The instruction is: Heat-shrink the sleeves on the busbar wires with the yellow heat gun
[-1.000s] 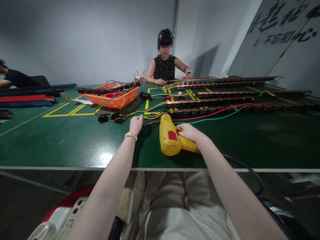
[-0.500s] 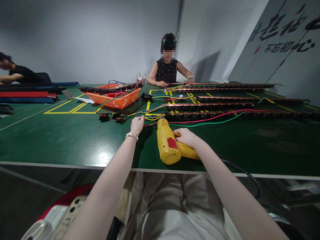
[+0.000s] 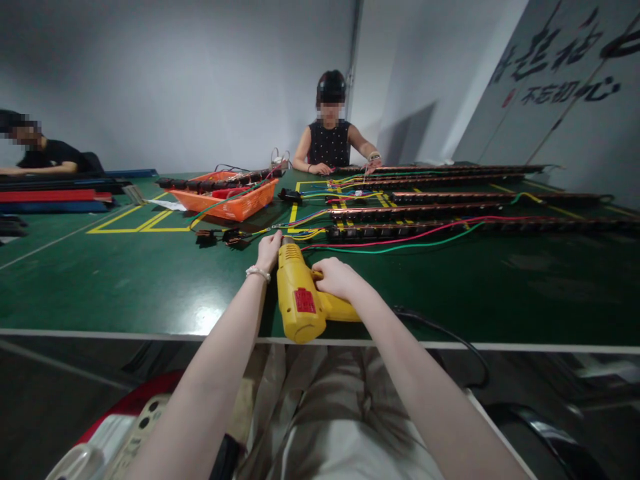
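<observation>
At the near edge of the green table (image 3: 125,280), a yellow heat gun (image 3: 300,300) lies with its fat rounded rear toward the person and its metal nozzle pointing away; a red label shows on its flank and a black cord (image 3: 440,330) trails off to the right over the table edge. The right hand (image 3: 336,277) is clenched around the gun's handle, which juts out to the right of the body. The left hand (image 3: 269,250), a pale bracelet (image 3: 257,272) at the wrist, sits just left of the nozzle with fingers curled at the coloured wires (image 3: 305,233); whether it pinches them I cannot tell. Beyond lie long dark strips (image 3: 415,212) and an orange tray (image 3: 235,200)
</observation>
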A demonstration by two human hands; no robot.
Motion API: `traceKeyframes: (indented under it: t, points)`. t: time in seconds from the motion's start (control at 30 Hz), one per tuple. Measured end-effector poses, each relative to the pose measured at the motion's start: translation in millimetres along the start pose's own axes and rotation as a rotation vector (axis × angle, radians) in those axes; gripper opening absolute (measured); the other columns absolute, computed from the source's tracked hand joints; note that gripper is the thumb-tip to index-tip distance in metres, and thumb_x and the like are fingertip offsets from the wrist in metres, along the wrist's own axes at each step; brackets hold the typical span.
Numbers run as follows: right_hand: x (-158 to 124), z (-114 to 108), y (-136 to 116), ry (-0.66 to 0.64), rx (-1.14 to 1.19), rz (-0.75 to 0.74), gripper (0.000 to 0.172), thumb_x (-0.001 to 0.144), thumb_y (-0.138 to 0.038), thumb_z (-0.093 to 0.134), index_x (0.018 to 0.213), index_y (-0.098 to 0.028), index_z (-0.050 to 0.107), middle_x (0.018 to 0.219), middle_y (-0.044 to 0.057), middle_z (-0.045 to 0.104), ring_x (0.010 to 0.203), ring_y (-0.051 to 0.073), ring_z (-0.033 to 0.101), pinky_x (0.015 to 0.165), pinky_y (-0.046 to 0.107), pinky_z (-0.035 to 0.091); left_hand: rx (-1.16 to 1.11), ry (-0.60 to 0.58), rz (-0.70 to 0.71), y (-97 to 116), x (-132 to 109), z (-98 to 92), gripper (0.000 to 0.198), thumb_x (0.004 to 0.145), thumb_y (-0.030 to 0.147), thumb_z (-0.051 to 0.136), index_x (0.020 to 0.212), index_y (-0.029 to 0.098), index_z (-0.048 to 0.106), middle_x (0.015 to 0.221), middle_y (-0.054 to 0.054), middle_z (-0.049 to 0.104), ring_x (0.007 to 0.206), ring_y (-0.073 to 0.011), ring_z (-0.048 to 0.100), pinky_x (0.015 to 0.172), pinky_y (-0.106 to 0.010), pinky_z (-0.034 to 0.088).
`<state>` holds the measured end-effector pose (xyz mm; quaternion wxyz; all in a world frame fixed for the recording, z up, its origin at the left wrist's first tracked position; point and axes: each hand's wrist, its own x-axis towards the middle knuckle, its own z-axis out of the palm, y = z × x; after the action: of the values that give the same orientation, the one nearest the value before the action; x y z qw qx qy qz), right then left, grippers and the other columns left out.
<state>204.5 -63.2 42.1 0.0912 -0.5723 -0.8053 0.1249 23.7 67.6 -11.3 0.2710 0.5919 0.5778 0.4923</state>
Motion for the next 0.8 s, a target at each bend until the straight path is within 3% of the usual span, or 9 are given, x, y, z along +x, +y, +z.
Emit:
traceKeyframes:
  t: [0.5,0.8]
  points:
    - [-5.8,-6.1,3.9,-0.030,0.063,-0.022,0.013,0.073,-0.031,0.052,0.077,-0.022,0.061,0.089,0.005,0.067,0.078,0.019,0.060,0.057,0.025,0.034,0.092,0.034,0.032,6.8,-7.8,-4.1,0.043,0.082,0.044,0.041,0.050,0.016,0.047,0.049,0.001,0.039,0.057,-0.0117,0.038,0.055,-0.025,0.026]
    - [-11.1,-3.7,35.8,-0.009,0.136,-0.034,0.007,0.071,-0.025,0.053,0.071,-0.020,0.057,0.079,0.002,0.065,0.072,0.016,0.058,0.059,0.023,0.035,0.192,0.077,0.113,5.7,-10.8,-1.0,0.049,0.084,0.047,0.036,0.048,0.017,0.052,0.047,-0.003,0.050,0.054,-0.0143,0.047,0.056,-0.026,0.031]
